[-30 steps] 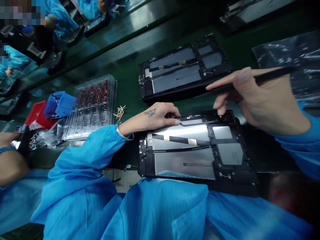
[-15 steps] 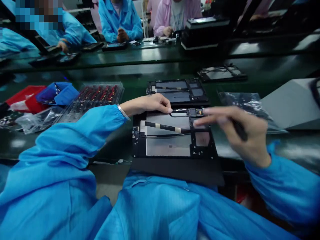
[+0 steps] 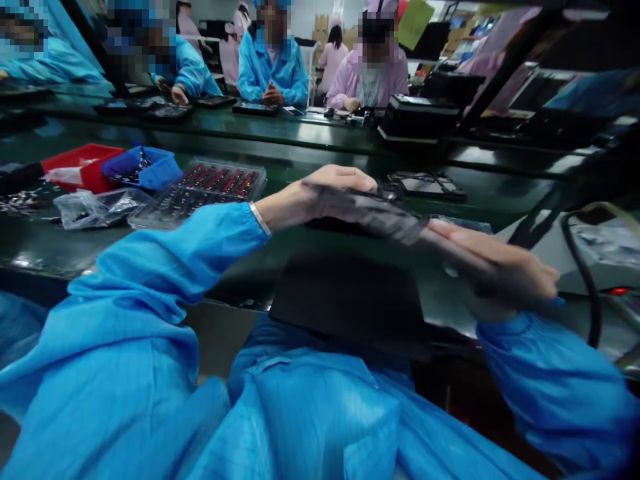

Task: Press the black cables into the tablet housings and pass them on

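Observation:
A flat black tablet chassis (image 3: 387,217) is up off the bench, tilted and seen nearly edge-on, smeared by motion. My left hand (image 3: 330,190) is closed round its left end. At its right end is my right hand (image 3: 500,257), gripping that edge; a dark blurred shape by the palm may be a tool, but I cannot make it out. Below the chassis lies a black mat (image 3: 350,293) at the bench's front edge. Behind my hands, a second open chassis (image 3: 427,185) rests farther back.
On the left stand a red bin (image 3: 93,167), a blue bin (image 3: 145,170) with small parts, a clear bag (image 3: 95,207) and a clear tray (image 3: 220,180) of red and black parts. A black cable (image 3: 583,267) hangs at right. Co-workers sit across the bench.
The tablet chassis has left the black mat, raised and tipped up between both hands. My right hand has gone from pointing over it to gripping its right end. The head view has tilted up.

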The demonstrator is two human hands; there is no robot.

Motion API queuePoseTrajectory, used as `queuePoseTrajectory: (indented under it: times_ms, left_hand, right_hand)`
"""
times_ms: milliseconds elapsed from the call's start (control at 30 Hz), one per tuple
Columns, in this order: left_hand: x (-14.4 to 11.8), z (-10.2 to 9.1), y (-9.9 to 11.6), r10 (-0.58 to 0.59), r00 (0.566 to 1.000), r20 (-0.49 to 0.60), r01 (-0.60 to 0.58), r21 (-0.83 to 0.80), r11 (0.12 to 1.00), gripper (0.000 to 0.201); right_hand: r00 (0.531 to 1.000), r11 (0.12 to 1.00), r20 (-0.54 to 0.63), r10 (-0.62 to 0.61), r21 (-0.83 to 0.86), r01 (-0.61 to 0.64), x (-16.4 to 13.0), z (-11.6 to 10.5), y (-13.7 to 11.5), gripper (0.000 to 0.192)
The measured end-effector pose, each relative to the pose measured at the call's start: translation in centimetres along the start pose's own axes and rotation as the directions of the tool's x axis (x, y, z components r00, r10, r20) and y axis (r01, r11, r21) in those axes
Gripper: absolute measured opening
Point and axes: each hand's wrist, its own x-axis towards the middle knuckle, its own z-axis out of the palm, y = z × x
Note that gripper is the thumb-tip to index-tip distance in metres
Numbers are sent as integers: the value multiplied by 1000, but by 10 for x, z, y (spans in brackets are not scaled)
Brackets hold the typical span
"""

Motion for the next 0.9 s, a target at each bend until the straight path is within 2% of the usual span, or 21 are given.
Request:
queuePoseTrajectory:
  times_ms: [67, 133, 167, 233, 300, 367, 467, 600, 800, 900]
  left_hand:
    - [-18, 11, 2, 31, 999, -16, -33, -161, 986, 30]
    - [-35, 20, 4, 83, 996, -16, -85, -219, 972, 38]
    - [-42, 23, 4, 109, 994, -20, -111, -217, 970, 38]
    - [-51, 26, 3, 134, 990, -32, -138, -205, 969, 33]
    - [-53, 27, -1, 112, 992, -53, -121, -217, 969, 21]
    - [-51, 27, -7, 65, 996, -61, -79, -263, 962, 11]
    - [-47, 27, -17, -3, 998, -58, -17, -335, 942, 13]
    - [-44, 28, -27, -57, 996, -63, 29, -375, 927, 15]
    - [-37, 29, -36, -105, 993, -61, 71, -407, 911, 15]
    - [-35, 29, -38, -135, 989, -64, 96, -416, 904, 16]
  right_hand:
    - [966, 993, -227, 122, 26, -119, 6, 6, -10, 24]
    - [909, 961, -323, 265, 169, -221, 12, 13, -22, 19]
    - [873, 918, -319, 369, 273, -288, 15, 15, -27, 16]
    - [796, 770, -188, 575, 453, -449, 18, 17, -35, 14]
    - [688, 598, -47, 724, 540, -592, 18, 16, -38, 16]
    - [591, 477, 32, 806, 555, -681, 15, 14, -39, 15]
    - [521, 397, 93, 849, 538, -744, 10, 14, -40, 16]
    - [481, 320, 180, 858, 546, -775, 5, 17, -42, 18]
    - [383, 201, 214, 899, 575, -793, 0, 20, -36, 22]
    - [354, 163, 237, 905, 575, -802, -2, 22, -32, 22]
